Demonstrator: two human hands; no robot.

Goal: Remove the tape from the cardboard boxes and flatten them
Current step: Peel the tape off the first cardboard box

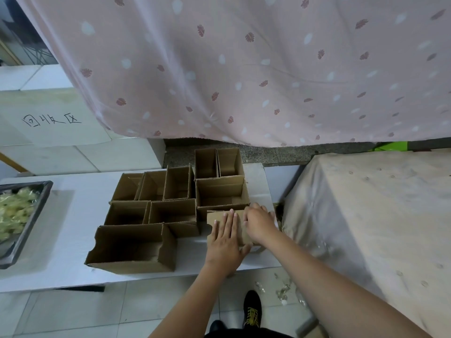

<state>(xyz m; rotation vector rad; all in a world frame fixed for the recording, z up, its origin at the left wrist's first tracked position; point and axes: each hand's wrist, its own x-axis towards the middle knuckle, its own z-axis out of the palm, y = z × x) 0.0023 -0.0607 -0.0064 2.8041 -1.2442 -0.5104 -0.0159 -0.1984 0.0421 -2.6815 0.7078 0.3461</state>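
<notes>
The box (pixel 228 225) under both hands lies at the right end of the white surface (pixel 73 211), just beside the open boxes (pixel 170 191). To flatten it well, I would press evenly along the creases so the panels fold and don't buckle. It looks plain brown, largely collapsed. The left hand (pixel 225 240) lies flat, fingers straight, on top; the right hand (pixel 260 224) rests beside it, its fingers hidden, so I cannot tell its grip

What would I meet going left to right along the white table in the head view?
Black tray of crumpled tape → large open box → left hand flat on the closed box → right hand on that box → cloth-covered surface.
</notes>
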